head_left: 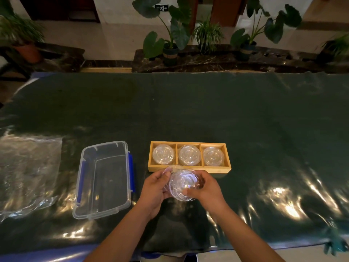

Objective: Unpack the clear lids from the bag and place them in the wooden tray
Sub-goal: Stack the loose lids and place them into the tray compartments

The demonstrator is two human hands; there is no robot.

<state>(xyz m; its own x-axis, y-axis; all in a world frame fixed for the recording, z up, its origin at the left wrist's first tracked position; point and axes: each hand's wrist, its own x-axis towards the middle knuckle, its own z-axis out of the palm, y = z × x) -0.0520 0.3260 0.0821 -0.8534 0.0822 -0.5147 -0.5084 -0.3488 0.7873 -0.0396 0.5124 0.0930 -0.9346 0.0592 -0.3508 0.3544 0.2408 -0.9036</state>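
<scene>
**Lid stack held in front of tray**

Both hands hold a stack of clear lids [181, 185] above the table [245, 120], just in front of the tray [189, 169]. The left hand [154, 188] grips the stack's left edge with curled fingers; the right hand [204, 188] wraps its right side. Each of the tray's three compartments holds lids. To the left sits an open clear bin [103, 178] with blue latches; farther left lies a clear bag [28, 167]. Potted plants [170, 44] stand beyond the table.

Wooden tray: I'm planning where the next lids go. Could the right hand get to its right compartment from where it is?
Probably yes. The right hand holds a stack of clear lids just in front of the wooden tray, and nothing lies between it and the right compartment, which already holds lids.
</scene>
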